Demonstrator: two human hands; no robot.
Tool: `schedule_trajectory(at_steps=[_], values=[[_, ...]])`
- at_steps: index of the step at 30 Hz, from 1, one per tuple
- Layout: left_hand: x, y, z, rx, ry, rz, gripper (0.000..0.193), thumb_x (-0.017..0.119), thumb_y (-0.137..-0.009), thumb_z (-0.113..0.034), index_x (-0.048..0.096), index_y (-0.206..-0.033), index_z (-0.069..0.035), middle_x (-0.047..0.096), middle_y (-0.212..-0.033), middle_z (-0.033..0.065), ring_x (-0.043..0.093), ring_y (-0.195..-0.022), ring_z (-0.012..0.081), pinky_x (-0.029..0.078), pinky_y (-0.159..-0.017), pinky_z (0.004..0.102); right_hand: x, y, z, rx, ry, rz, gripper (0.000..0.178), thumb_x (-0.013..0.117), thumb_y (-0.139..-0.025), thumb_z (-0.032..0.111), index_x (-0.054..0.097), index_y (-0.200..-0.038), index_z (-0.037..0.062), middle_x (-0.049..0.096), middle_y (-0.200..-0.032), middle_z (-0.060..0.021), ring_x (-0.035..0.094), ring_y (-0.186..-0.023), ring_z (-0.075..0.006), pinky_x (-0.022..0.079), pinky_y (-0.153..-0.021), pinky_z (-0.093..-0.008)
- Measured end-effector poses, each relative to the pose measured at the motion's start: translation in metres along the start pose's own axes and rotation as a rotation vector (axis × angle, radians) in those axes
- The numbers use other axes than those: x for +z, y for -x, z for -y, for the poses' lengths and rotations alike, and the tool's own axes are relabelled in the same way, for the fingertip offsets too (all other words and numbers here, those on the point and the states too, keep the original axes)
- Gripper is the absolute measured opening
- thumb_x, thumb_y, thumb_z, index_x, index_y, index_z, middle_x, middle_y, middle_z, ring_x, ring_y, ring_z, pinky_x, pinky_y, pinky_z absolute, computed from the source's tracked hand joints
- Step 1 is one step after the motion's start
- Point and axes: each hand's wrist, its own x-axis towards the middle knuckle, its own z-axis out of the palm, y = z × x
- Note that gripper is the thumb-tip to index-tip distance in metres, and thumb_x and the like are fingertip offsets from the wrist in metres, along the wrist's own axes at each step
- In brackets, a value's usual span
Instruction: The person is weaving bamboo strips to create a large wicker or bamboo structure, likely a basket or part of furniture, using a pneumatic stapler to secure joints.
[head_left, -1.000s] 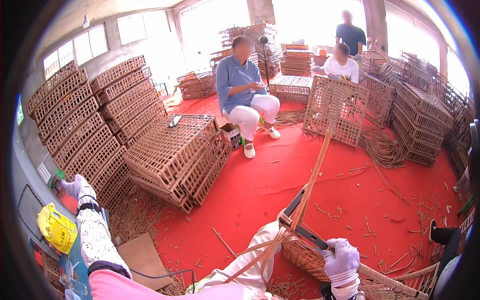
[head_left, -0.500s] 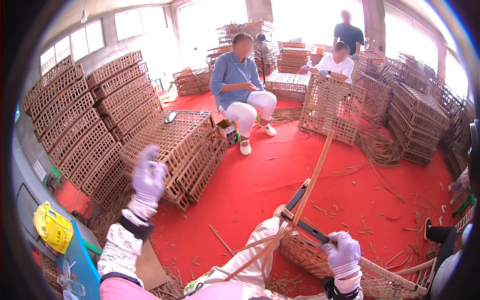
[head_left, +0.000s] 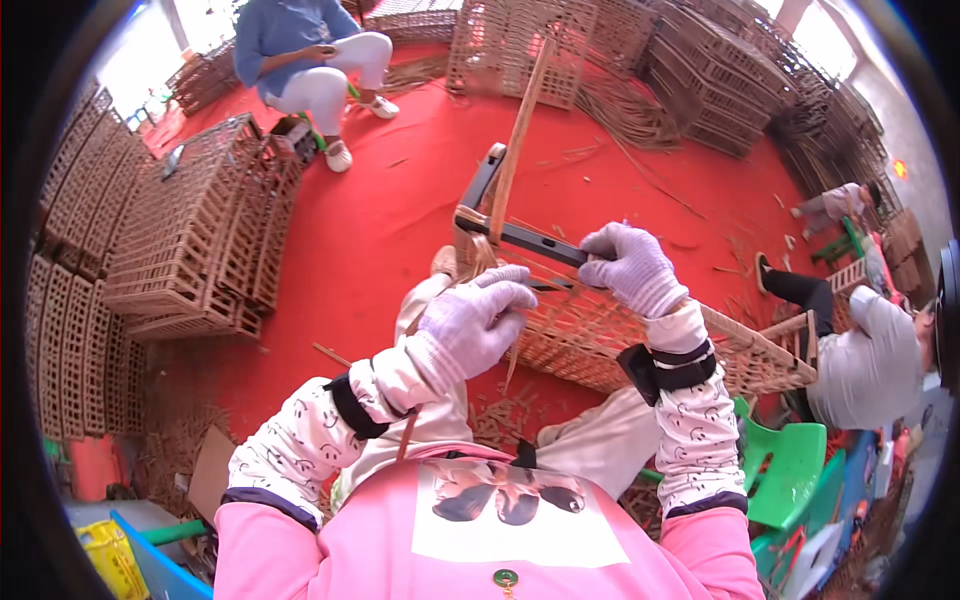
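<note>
A woven wicker panel or basket [head_left: 580,340] leans across my lap, its wrapped rim running toward the lower right. A black angled bar [head_left: 535,240] is fitted at its upper corner, and a long flat wooden strip [head_left: 522,130] stands up from there. My right hand [head_left: 635,270], in a pale lilac glove, is closed around the near end of the black bar. Just below the corner, my left hand [head_left: 465,330], gloved alike, has its fingers curled on thin cane strips [head_left: 478,252]. Its fingertips partly hide the strips.
Stacked wicker crates [head_left: 190,220] stand at left. A seated person [head_left: 310,60] is ahead, near an upright woven panel [head_left: 515,50]. Cane bundles [head_left: 630,110] lie on the red floor covering [head_left: 360,240]. A green chair [head_left: 785,465] and another person [head_left: 870,350] are close at right.
My left hand has come from the raised position at left to the cane strips by the corner. The view has tilted downward. My right hand stays on the black bar.
</note>
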Motion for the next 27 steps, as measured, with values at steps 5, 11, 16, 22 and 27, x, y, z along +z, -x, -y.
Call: schedule_trajectory(at_steps=[5,11,16,22,27], values=[[0.031,0.0,0.003,-0.045,-0.011,-0.021,0.017,0.063,-0.075,-0.008,0.062,-0.092,-0.006,0.058,-0.112,0.0134,0.063,-0.081,0.0289,0.051,-0.068,0.0334,-0.001,0.008,-0.003,0.092,-0.098,0.042,0.032,0.075,-0.068,0.01,0.062,-0.095,0.0009,0.064,-0.08,-0.0087,0.06,-0.07,-0.015,0.048,-0.063,-0.0281],[0.047,-0.003,0.003,-0.073,-0.301,0.048,0.026,0.056,-0.081,-0.014,0.054,-0.106,-0.007,0.053,-0.117,0.0131,0.063,-0.071,0.0296,0.052,-0.06,0.0396,0.004,0.015,-0.004,0.12,-0.133,0.04,0.03,0.074,-0.069,0.008,0.062,-0.095,0.001,0.063,-0.078,-0.0058,0.057,-0.068,-0.0116,0.048,-0.063,-0.0263],[0.049,-0.014,0.007,-0.1,-0.369,-0.033,0.018,0.053,-0.085,-0.019,0.058,-0.099,-0.01,0.059,-0.089,0.0118,0.062,-0.062,0.0284,0.049,-0.052,0.0414,0.005,0.017,-0.001,0.148,-0.131,0.032,0.028,0.073,-0.07,0.006,0.062,-0.096,0.0009,0.063,-0.078,-0.0057,0.057,-0.067,-0.0102,0.047,-0.06,-0.0247],[0.035,-0.016,0.023,-0.039,-0.469,0.066,0.006,0.055,-0.082,-0.019,0.058,-0.084,-0.015,0.06,-0.078,0.0075,0.061,-0.057,0.0258,0.048,-0.047,0.0393,0.01,0.024,0.007,0.054,-0.121,-0.027,0.026,0.071,-0.07,0.001,0.061,-0.094,-0.0007,0.063,-0.08,-0.0074,0.058,-0.071,-0.011,0.048,-0.064,-0.0258],[0.016,-0.01,0.054,0.164,-0.405,0.051,0.005,0.058,-0.08,-0.02,0.06,-0.084,-0.017,0.058,-0.064,0.0062,0.059,-0.05,0.0232,0.047,-0.043,0.0354,0.014,0.029,0.014,0.052,-0.108,-0.072,0.025,0.07,-0.071,-0.001,0.061,-0.094,-0.0011,0.063,-0.08,-0.007,0.058,-0.073,-0.0104,0.048,-0.067,-0.0252]])
